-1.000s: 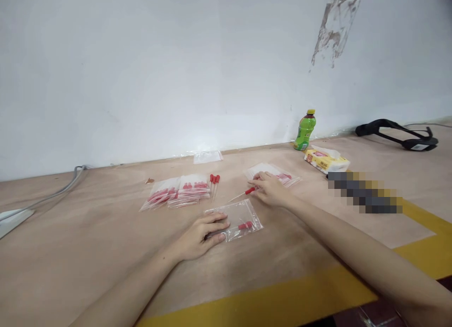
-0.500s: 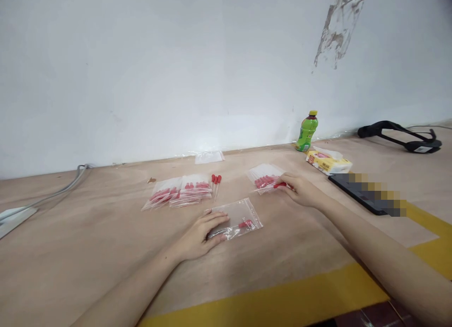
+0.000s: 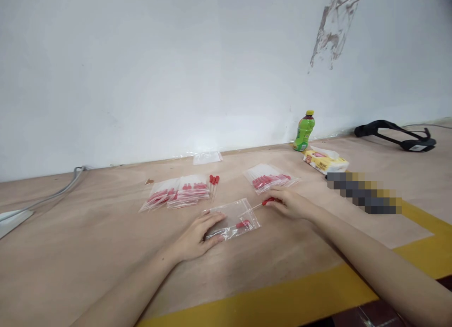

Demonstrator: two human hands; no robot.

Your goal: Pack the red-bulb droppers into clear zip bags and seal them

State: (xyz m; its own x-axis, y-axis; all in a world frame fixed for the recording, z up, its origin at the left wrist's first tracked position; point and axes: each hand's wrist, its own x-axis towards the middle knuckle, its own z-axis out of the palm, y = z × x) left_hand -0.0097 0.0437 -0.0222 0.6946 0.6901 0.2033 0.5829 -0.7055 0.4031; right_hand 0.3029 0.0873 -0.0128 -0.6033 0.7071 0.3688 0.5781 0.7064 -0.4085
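My left hand (image 3: 202, 233) lies across the left end of a clear zip bag (image 3: 231, 213), fingers stretched out and thumb apart at the near edge. Inside that bag rests a dropper with a red bulb (image 3: 243, 224). My right hand (image 3: 287, 203) pinches another dropper by its red bulb (image 3: 269, 200); its thin clear stem points left and reaches the bag's right end. Whether the tip is inside the bag or over it, I cannot tell. Beyond my right hand lies a pile of droppers on clear bags (image 3: 266, 178). Several loose droppers (image 3: 213, 180) lie farther left.
Filled bags of droppers (image 3: 189, 191) overlap at the left. By the wall are a flat clear bag (image 3: 207, 158) and a green bottle (image 3: 304, 131). A tissue pack (image 3: 325, 161), a blurred-out dark object (image 3: 363, 192) and a black headset-like frame (image 3: 397, 136) sit right. A cable (image 3: 67, 188) runs left.
My right hand has come away from the pile at the right, moving left and nearer with a dropper to the bag's end. My left hand stays on the bag; the view shifts slightly.
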